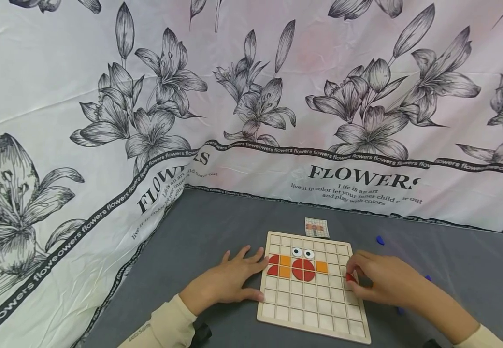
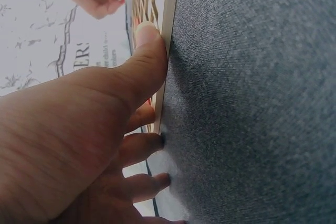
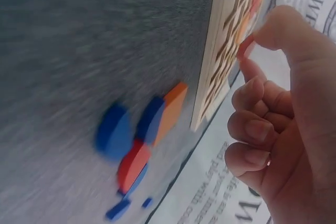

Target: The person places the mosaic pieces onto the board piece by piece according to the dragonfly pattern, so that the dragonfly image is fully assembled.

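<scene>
A wooden grid board [image 1: 313,332] lies on the grey cloth. In it sit a red circle [image 1: 303,270] made of quarter pieces, two round eye pieces [image 1: 308,253], orange squares [image 1: 322,267] and red rounded pieces [image 1: 273,270] at the left. My left hand [image 1: 221,282] is spread at the board's left side, its thumb resting on the rim in the left wrist view. At the right edge my right hand [image 1: 386,279] pinches a small red piece [image 3: 245,47] between thumb and index finger, above the board; its exact shape is partly hidden.
A small printed pattern card [image 1: 316,227] lies behind the board. To the right, loose blue pieces [image 1: 380,240] are scattered on the cloth. The right wrist view also has a loose orange piece [image 3: 172,109] and a red one [image 3: 133,167]. A flower-printed curtain [image 1: 255,169] stands behind.
</scene>
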{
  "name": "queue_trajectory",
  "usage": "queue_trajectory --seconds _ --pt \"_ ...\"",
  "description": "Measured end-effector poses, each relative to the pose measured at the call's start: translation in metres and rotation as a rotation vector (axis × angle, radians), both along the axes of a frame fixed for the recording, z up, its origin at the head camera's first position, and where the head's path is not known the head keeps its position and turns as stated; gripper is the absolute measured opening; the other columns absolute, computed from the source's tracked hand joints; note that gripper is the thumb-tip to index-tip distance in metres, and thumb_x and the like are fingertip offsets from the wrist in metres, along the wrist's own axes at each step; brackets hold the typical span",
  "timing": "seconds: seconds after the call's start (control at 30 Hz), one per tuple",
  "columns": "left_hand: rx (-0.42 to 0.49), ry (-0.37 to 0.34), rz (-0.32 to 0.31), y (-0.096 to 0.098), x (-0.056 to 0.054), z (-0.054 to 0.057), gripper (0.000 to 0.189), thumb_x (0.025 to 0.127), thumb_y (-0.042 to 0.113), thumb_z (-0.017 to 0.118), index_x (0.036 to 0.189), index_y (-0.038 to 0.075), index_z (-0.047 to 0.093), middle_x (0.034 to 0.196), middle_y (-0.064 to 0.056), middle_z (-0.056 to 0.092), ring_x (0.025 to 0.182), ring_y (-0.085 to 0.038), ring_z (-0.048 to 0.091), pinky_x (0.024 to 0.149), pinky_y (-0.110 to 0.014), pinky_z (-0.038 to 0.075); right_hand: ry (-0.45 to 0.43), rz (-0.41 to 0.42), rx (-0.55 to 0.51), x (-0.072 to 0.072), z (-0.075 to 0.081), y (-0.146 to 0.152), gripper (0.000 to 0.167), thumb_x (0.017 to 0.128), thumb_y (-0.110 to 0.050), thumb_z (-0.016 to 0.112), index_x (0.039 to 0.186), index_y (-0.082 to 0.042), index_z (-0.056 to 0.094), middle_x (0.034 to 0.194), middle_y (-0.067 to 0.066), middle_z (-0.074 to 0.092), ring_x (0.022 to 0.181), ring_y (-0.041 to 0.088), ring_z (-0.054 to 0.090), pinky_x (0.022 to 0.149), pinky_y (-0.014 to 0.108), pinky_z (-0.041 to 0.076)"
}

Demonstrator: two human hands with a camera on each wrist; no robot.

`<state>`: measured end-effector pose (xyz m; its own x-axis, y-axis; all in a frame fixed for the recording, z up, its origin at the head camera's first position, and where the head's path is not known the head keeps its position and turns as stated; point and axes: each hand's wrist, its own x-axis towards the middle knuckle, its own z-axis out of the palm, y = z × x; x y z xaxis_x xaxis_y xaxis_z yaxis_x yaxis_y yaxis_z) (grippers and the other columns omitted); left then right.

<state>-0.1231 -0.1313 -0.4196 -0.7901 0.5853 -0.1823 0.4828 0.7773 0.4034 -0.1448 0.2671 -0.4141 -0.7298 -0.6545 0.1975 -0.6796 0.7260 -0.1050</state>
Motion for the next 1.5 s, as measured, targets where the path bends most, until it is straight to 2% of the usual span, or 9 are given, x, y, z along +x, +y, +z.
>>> queue_trajectory --seconds 0.27,0.5,0.73,1.07,1.27,1.5 --pt "-0.020 0.000 -0.004 0.002 -0.002 -0.001 0.086 0.095 0.059 0.070 0.167 0.027 0.036 0.174 -0.002 0.025 0.162 -0.037 0.016 0.120 -0.074 0.021 -0.052 0.008 0.010 -0.018 -0.003 -0.018 0.017 0.092 -0.033 0.080 0.099 -0.029 0.066 0.086 -0.019 0.053 0.061 -0.007 0.040 0.052 0.020 0.037" --pt "-0.028 0.007 0.007 0.000 -0.003 -0.003 0.087 0.094 0.060 0.071 0.167 0.028 0.036 0.174 -0.002 0.025 0.162 -0.036 0.016 0.120 -0.074 0.021 -0.026 0.017 -0.004 -0.025 -0.008 -0.027 0.016 0.092 -0.033 0.080 0.100 -0.029 0.068 0.089 -0.018 0.056 0.058 -0.007 0.040 0.051 0.020 0.038" --pt "-0.022 0.004 0.005 0.001 -0.004 -0.004 0.087 0.094 0.060 0.071 0.167 0.028 0.035 0.174 -0.002 0.025 0.163 -0.036 0.015 0.120 -0.074 0.021 -0.068 0.030 0.006 -0.027 -0.007 -0.031 0.014 0.095 -0.032 0.078 0.103 -0.027 0.068 0.092 -0.018 0.057 0.062 -0.006 0.043 0.053 0.023 0.041" --pt "-0.017 -0.001 0.015 0.001 -0.002 -0.003 0.087 0.093 0.058 0.072 0.167 0.028 0.036 0.174 -0.002 0.025 0.163 -0.036 0.015 0.120 -0.074 0.020 -0.091 0.030 -0.011 -0.026 -0.008 -0.031 0.016 0.096 -0.030 0.077 0.108 -0.024 0.067 0.087 -0.018 0.056 0.059 -0.006 0.041 0.052 0.022 0.039" --pt "-0.014 0.004 0.013 0.001 -0.003 -0.005 0.087 0.094 0.059 0.072 0.167 0.028 0.036 0.174 -0.002 0.025 0.163 -0.036 0.015 0.120 -0.074 0.020 -0.118 0.013 -0.008 -0.023 -0.006 -0.030 0.016 0.099 -0.034 0.076 0.107 -0.024 0.067 0.085 -0.019 0.054 0.058 -0.006 0.041 0.052 0.022 0.039" --pt "-0.016 0.010 0.008 0.001 -0.003 -0.004 0.087 0.094 0.059 0.071 0.167 0.027 0.036 0.174 -0.003 0.025 0.163 -0.036 0.015 0.120 -0.074 0.021 -0.109 0.000 -0.004 -0.023 -0.007 -0.029 0.018 0.101 -0.041 0.073 0.107 -0.024 0.067 0.089 -0.018 0.057 0.060 -0.007 0.044 0.053 0.023 0.041"
